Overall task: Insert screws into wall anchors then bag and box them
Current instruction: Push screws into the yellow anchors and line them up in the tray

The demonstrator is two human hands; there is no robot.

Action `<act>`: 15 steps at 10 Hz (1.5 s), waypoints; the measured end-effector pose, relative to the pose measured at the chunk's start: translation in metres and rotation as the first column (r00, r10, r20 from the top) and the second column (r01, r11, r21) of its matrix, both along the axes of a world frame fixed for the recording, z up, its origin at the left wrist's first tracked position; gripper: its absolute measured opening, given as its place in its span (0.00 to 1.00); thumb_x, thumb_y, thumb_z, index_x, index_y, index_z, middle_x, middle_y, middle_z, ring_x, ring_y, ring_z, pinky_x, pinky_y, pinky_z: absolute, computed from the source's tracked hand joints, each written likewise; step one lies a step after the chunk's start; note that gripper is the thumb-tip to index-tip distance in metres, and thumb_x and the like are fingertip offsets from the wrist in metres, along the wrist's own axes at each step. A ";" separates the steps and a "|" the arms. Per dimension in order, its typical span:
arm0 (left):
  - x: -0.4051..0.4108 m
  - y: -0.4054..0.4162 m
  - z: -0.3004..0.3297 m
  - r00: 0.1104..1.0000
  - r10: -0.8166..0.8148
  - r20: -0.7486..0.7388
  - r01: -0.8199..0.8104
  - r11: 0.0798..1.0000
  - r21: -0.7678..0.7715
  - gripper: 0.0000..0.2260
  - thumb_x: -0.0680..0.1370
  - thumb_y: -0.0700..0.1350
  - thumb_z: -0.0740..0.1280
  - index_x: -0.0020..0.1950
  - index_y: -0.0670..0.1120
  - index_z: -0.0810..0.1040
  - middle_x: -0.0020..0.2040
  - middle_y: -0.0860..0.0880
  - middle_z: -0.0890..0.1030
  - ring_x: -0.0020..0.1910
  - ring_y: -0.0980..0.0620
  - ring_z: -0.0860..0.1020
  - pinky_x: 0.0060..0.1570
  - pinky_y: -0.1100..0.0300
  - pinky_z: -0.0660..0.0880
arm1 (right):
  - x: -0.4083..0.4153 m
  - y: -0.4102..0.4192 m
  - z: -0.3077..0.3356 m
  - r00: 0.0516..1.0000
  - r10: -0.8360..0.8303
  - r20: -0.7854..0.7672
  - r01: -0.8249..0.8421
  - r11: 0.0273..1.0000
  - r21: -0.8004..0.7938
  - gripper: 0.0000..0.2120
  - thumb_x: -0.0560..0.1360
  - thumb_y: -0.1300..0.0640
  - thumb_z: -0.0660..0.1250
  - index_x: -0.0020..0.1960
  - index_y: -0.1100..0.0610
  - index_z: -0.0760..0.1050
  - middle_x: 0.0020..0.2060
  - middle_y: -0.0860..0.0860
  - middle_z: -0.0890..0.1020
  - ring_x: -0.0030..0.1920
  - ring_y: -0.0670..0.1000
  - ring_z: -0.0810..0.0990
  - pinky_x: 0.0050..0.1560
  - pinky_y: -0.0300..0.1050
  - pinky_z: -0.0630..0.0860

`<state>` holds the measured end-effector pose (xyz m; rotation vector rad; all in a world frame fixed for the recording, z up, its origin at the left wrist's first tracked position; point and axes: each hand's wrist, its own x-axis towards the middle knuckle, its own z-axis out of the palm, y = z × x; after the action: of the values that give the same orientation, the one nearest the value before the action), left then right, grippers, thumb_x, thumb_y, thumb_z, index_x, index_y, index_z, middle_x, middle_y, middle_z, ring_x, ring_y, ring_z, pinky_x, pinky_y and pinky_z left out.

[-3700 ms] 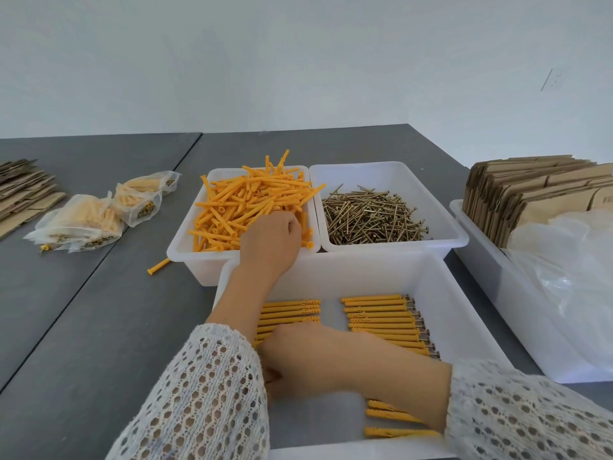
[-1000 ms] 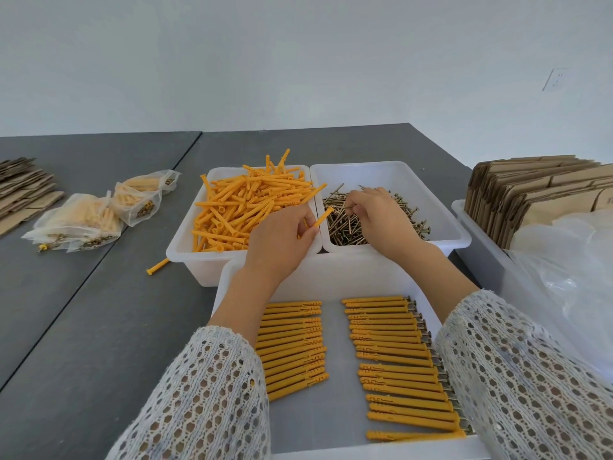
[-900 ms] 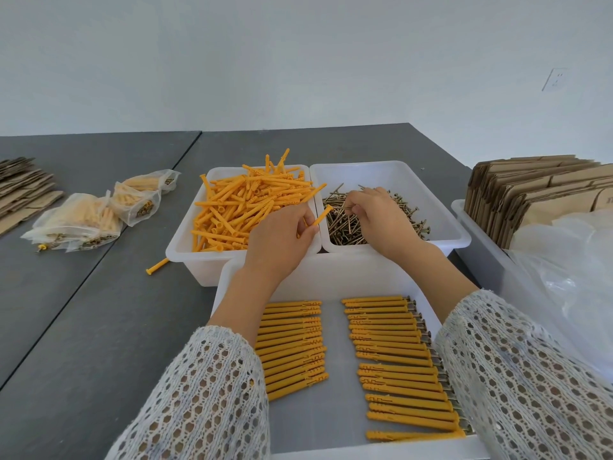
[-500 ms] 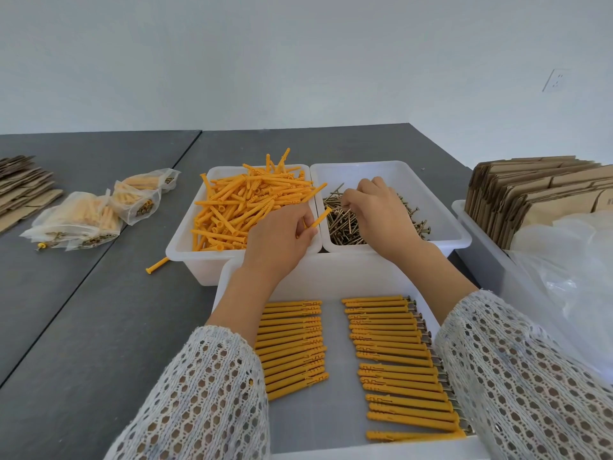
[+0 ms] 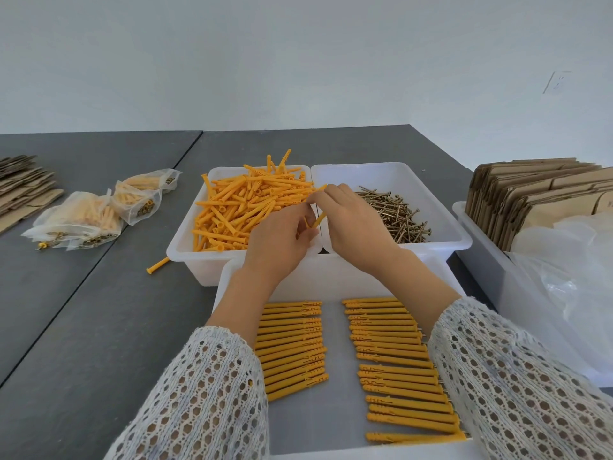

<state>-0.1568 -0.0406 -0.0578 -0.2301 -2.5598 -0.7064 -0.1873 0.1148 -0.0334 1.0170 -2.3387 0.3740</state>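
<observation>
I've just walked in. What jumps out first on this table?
The bin of loose orange anchors at centre, with a bin of brass screws on its right. Over the seam between them, the left hand and right hand meet on one anchor. Nearer, a tray holds two neat rows of finished anchors.

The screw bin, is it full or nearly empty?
Partly full: the screw bin has a loose screw pile covering its right part, with bare white wall above.

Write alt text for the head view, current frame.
Left hand holds an orange wall anchor while the right hand meets it above two bins of anchors and screws. Rows of finished anchors fill the near tray.
</observation>
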 end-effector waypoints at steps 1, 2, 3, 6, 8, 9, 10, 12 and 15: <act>-0.001 -0.001 0.000 1.000 0.003 -0.015 -0.002 1.000 0.005 0.02 0.80 0.46 0.67 0.51 0.51 0.75 0.42 0.56 0.78 0.39 0.54 0.76 0.33 0.61 0.69 | 0.010 -0.007 0.002 0.995 0.095 0.037 -0.093 0.995 -0.041 0.24 0.70 0.74 0.59 0.63 0.61 0.74 0.55 0.55 0.77 0.53 0.56 0.74 0.46 0.46 0.74; -0.001 -0.001 0.000 1.000 0.008 -0.018 -0.007 0.999 0.051 0.02 0.80 0.45 0.64 0.52 0.51 0.75 0.43 0.56 0.79 0.38 0.55 0.76 0.34 0.57 0.72 | 0.016 -0.010 0.007 0.977 0.183 0.109 -0.164 0.973 -0.160 0.25 0.73 0.71 0.56 0.69 0.61 0.70 0.65 0.57 0.72 0.62 0.58 0.73 0.53 0.52 0.77; -0.001 0.000 0.003 1.000 0.016 -0.020 -0.013 0.987 0.159 0.02 0.81 0.46 0.65 0.49 0.52 0.73 0.42 0.57 0.78 0.39 0.56 0.76 0.37 0.53 0.75 | 0.018 -0.010 0.011 0.981 0.181 0.076 -0.148 0.937 -0.315 0.24 0.74 0.68 0.54 0.69 0.61 0.69 0.67 0.59 0.70 0.62 0.58 0.73 0.52 0.47 0.76; 0.004 0.005 0.013 0.991 -0.126 -0.035 0.130 0.919 0.371 0.04 0.81 0.49 0.67 0.50 0.50 0.80 0.42 0.51 0.81 0.40 0.51 0.79 0.43 0.49 0.78 | 0.009 -0.010 0.003 0.824 0.171 0.540 0.196 0.808 -0.555 0.04 0.80 0.59 0.65 0.46 0.57 0.73 0.33 0.53 0.75 0.32 0.52 0.72 0.37 0.47 0.73; 0.004 0.006 0.019 0.985 -0.165 -0.050 0.168 0.853 0.494 0.09 0.83 0.43 0.63 0.54 0.45 0.83 0.44 0.49 0.83 0.41 0.52 0.80 0.40 0.59 0.76 | 0.009 -0.009 0.010 0.801 0.249 0.545 0.233 0.709 -0.666 0.09 0.80 0.61 0.64 0.45 0.66 0.71 0.32 0.61 0.74 0.27 0.54 0.70 0.32 0.48 0.70; 0.003 0.002 0.021 0.995 -0.103 0.008 0.072 0.746 0.662 0.13 0.85 0.45 0.57 0.56 0.46 0.82 0.46 0.48 0.83 0.40 0.56 0.79 0.35 0.67 0.73 | 0.013 -0.005 0.024 0.711 0.387 0.588 0.261 0.631 -0.731 0.11 0.82 0.60 0.62 0.46 0.68 0.71 0.29 0.53 0.75 0.23 0.50 0.70 0.28 0.44 0.72; -0.001 -0.003 0.021 0.995 -0.044 0.084 -0.039 0.622 0.782 0.14 0.84 0.45 0.56 0.55 0.46 0.82 0.46 0.48 0.83 0.41 0.50 0.79 0.37 0.58 0.74 | 0.026 0.002 0.038 0.468 0.555 0.687 0.091 0.744 -0.662 0.10 0.82 0.58 0.63 0.45 0.64 0.73 0.31 0.52 0.78 0.24 0.49 0.72 0.29 0.42 0.73; -0.005 -0.007 0.024 0.986 -0.046 0.163 -0.122 0.479 0.869 0.13 0.83 0.46 0.58 0.50 0.49 0.83 0.42 0.52 0.83 0.35 0.57 0.78 0.32 0.65 0.73 | 0.078 -0.004 0.027 0.201 0.095 0.975 -0.556 0.831 0.034 0.08 0.81 0.59 0.64 0.45 0.61 0.73 0.34 0.53 0.80 0.27 0.47 0.77 0.33 0.42 0.79; -0.006 -0.008 0.022 0.984 -0.038 0.175 -0.131 0.509 0.851 0.12 0.82 0.47 0.60 0.49 0.51 0.83 0.40 0.55 0.84 0.37 0.60 0.79 0.33 0.67 0.75 | 0.230 0.049 -0.142 0.513 0.100 0.853 -0.672 0.665 0.326 0.07 0.80 0.58 0.65 0.48 0.63 0.74 0.38 0.58 0.79 0.36 0.56 0.78 0.36 0.48 0.77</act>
<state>-0.1623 -0.0483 -0.0359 0.2595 -1.9915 -1.9447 0.0428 0.1634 -0.1753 2.1680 -3.0822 0.2114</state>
